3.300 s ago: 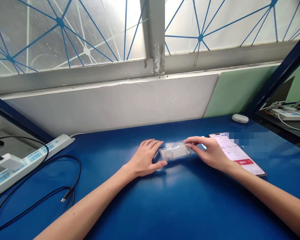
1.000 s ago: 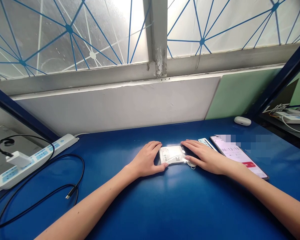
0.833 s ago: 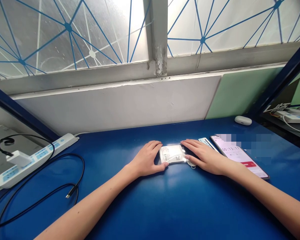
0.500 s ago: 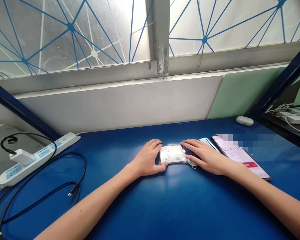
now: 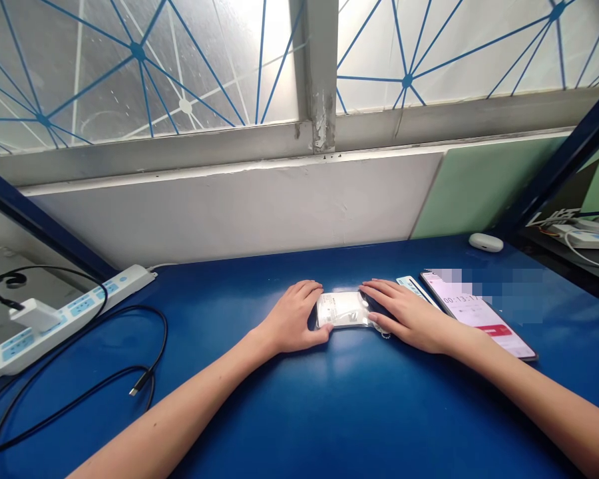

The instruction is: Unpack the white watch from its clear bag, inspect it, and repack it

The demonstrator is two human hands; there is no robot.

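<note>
A small clear plastic packet [image 5: 343,310] with a white printed face lies flat on the blue table [image 5: 319,412]. At its left end rests my left hand [image 5: 295,318], with the thumb and fingers apart at the packet's corners. My right hand [image 5: 403,315] lies palm down over the right end, fingers spread. A dark part of the packet or of something beside it shows under those fingers; I cannot make out which. Near the right thumb is a short ball chain [image 5: 385,335]. What lies beneath the right palm is hidden.
To the right lie a phone [image 5: 484,319] with a timer on its screen and a partly covered white-and-blue card [image 5: 415,287]. A white earbud case [image 5: 486,242] sits behind. At left are a white power strip [image 5: 80,313], a plugged-in charger [image 5: 34,315] and a looped black cable [image 5: 144,367].
The view has shifted very slightly. Both hands keep their places at the two ends of the packet, which has not visibly moved on the table.
</note>
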